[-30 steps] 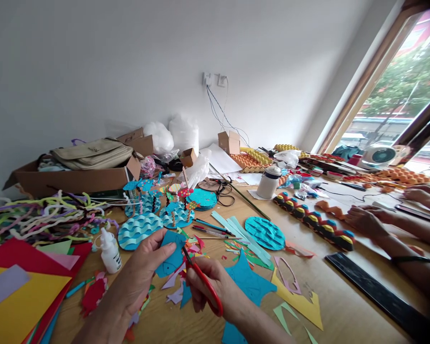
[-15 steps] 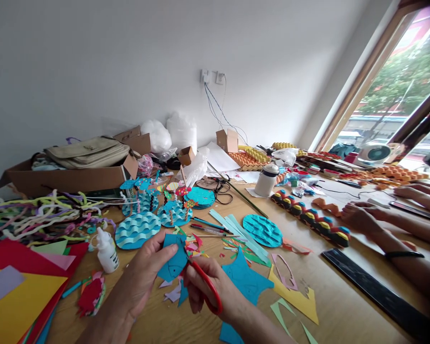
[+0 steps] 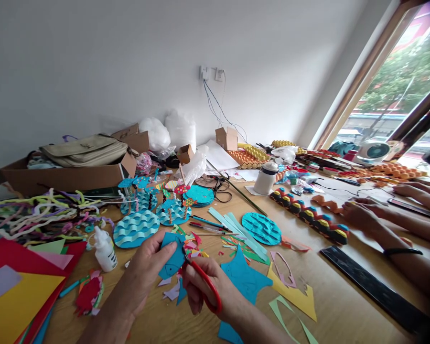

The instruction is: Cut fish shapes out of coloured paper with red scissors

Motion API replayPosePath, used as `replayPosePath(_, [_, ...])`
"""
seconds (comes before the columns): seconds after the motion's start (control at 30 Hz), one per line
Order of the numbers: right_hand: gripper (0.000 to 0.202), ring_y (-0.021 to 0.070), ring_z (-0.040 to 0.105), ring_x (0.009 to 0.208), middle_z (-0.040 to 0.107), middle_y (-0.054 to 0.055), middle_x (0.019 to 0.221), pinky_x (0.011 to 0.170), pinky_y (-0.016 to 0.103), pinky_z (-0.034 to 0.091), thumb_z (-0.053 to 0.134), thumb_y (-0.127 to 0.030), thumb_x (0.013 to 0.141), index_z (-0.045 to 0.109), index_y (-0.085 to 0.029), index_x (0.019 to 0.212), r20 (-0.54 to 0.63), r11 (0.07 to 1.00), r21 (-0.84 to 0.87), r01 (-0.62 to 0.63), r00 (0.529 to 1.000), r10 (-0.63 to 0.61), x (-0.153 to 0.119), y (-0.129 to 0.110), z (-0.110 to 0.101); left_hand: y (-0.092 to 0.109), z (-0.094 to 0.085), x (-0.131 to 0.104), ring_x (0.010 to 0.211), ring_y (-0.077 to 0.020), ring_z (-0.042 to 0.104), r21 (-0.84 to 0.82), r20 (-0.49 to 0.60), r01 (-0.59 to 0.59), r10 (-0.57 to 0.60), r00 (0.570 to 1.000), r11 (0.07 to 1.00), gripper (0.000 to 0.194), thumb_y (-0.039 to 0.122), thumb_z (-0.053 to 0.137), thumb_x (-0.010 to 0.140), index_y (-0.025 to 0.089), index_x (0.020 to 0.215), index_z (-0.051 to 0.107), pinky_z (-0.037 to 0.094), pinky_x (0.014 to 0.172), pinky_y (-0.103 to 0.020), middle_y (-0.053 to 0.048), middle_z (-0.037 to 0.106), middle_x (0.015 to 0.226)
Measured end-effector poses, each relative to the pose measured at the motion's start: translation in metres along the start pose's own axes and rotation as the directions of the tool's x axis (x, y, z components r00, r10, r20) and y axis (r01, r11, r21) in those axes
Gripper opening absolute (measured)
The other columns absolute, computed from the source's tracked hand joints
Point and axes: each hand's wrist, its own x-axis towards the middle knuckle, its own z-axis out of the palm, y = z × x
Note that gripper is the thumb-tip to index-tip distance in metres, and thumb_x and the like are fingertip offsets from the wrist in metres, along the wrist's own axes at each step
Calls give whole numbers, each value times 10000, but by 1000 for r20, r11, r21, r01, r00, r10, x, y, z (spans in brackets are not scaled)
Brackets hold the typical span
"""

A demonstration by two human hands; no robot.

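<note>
Between the thumb and fingers of my left hand (image 3: 148,260) is a piece of blue paper (image 3: 172,255) with a fish-like drawing in dark lines. My right hand (image 3: 209,286) grips red-handled scissors (image 3: 210,286), whose blades meet the right edge of that paper. Under my hands lie purple and blue paper scraps (image 3: 172,290). A larger blue paper offcut (image 3: 244,277) rests just right of my right hand. Left of my left hand stand a white glue bottle (image 3: 105,249) and a wavy-striped blue disc (image 3: 136,228).
Coloured paper sheets (image 3: 25,306) and pipe cleaners (image 3: 39,215) cover the left side. A white bottle (image 3: 265,177), a painted egg-carton strip (image 3: 308,215) and a long black bar (image 3: 372,286) are to the right. Another person's hands (image 3: 365,217) rest at the far right.
The view has shifted slightly. My left hand still holds the blue paper, and the scissor blades stay at its right edge with little visible movement.
</note>
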Motion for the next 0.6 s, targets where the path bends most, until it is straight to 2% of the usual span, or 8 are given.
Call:
replayPosePath(0.13, [506,46,445,318,449,-64,404,335,144,342,555,-630,700,503,-130,640,4,1000,-11,4,1000,-4,0,1,0,1,2,-2,501,-94,446,-29,-3,15,-15,1000,999,189,349,616,711,183,675,535,380,500,-213,53,526,572])
replayPosePath(0.6, [486,38,419,298,431,-69,397,320,132,321,554,-604,725,504,-129,640,-39,998,37,45,998,-44,-2,2,5,-2,8,-5,524,-88,478,-180,-51,15,-24,998,984,183,319,687,664,190,775,620,409,515,-186,45,606,613])
